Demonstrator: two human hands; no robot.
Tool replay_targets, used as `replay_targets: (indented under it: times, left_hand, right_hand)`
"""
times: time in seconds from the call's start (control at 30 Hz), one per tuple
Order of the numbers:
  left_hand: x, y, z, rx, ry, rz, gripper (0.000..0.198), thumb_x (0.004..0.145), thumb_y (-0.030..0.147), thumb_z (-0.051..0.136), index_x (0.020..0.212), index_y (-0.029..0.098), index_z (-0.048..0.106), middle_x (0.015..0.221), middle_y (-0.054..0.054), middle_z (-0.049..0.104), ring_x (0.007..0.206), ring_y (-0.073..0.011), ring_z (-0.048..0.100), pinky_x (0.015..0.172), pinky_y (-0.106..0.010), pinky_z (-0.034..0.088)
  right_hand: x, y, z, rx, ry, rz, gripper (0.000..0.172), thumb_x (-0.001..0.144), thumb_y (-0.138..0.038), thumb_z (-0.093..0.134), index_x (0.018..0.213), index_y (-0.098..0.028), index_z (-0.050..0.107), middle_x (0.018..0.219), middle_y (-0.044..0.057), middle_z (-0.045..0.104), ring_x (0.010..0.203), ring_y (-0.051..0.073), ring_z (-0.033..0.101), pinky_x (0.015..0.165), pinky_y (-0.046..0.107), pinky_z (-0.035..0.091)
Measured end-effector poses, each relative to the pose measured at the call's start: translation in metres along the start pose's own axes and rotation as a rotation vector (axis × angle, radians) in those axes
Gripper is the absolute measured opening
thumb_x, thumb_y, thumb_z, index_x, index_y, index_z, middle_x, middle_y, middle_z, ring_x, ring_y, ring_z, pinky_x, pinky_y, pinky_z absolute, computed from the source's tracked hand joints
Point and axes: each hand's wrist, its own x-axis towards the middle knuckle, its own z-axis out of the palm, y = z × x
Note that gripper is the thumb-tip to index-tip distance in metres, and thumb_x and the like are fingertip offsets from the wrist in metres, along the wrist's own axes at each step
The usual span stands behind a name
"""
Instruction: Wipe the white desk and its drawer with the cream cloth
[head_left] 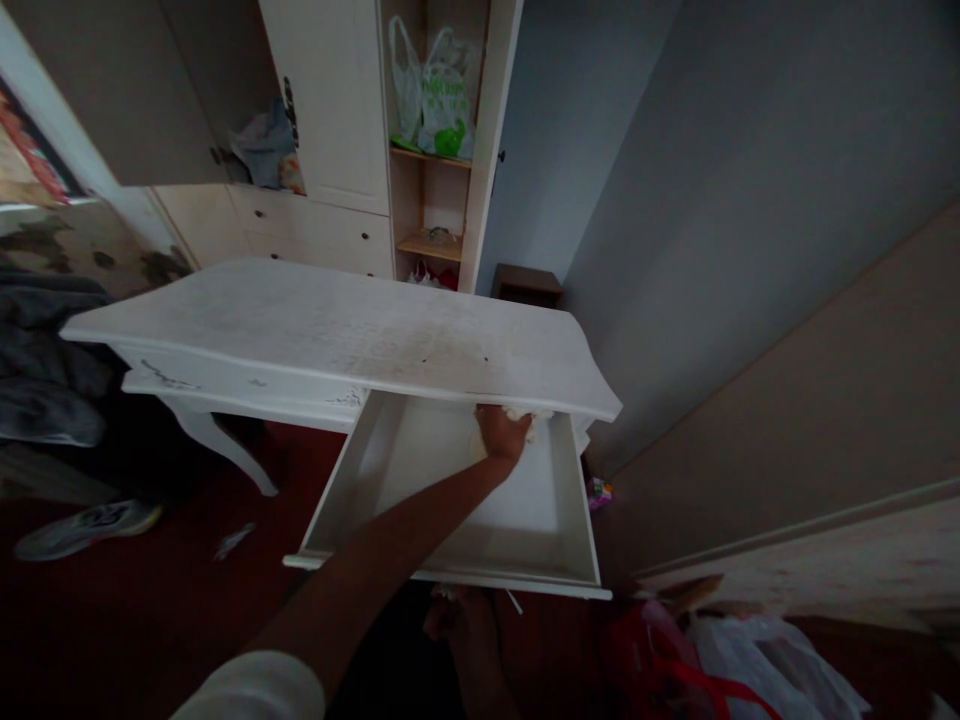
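My left hand (501, 432) reaches into the pulled-out drawer (450, 574) of a white desk (300, 305), near its back right part. The fingers are closed on a pale cream cloth (540, 418), pressed against the drawer bottom. Part of the cloth lies under the desktop edge and behind the hand. Below the drawer front, in shadow, my right hand (461, 615) has its fingers curled; what they hold, if anything, cannot be made out. Grey smudges and two small dark specks mark the desktop.
A wardrobe (330, 110) with open doors stands behind, plastic bags (442, 100) on its shelf. A wall panel (750, 300) runs along the right. Red and white bags (772, 660) lie at lower right. A shoe (90, 525) and dark clothing (45, 350) are on the left.
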Motion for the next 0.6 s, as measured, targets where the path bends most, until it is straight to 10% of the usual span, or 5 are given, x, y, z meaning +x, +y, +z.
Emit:
replay_targets:
  times: [0.2,0.6]
  left_hand:
    - [-0.016,0.025,0.025,0.073,-0.090,-0.009,0.054,0.069,0.027,0.072,0.118,0.014,0.054,0.123,-0.018,0.062,0.122,-0.0335,0.053,0.106,-0.049,0.037]
    - [-0.014,0.013,-0.016,0.113,-0.652,0.358,0.059,0.069,0.016,0.068,0.127,0.021,0.058,0.128,-0.009,0.062,0.116,-0.0260,0.058,0.099,-0.035,0.047]
  right_hand:
    - [0.017,0.013,-0.005,-0.081,-0.055,0.067,0.055,0.061,-0.072,0.067,0.058,-0.018,0.068,0.041,0.003,0.055,0.036,0.015,0.047,0.043,0.028,0.035]
    - [0.000,-0.003,-0.001,-0.078,-0.023,-0.009,0.048,0.073,-0.062,0.067,0.076,-0.015,0.073,0.058,0.005,0.067,0.052,0.017,0.061,0.054,0.027,0.043]
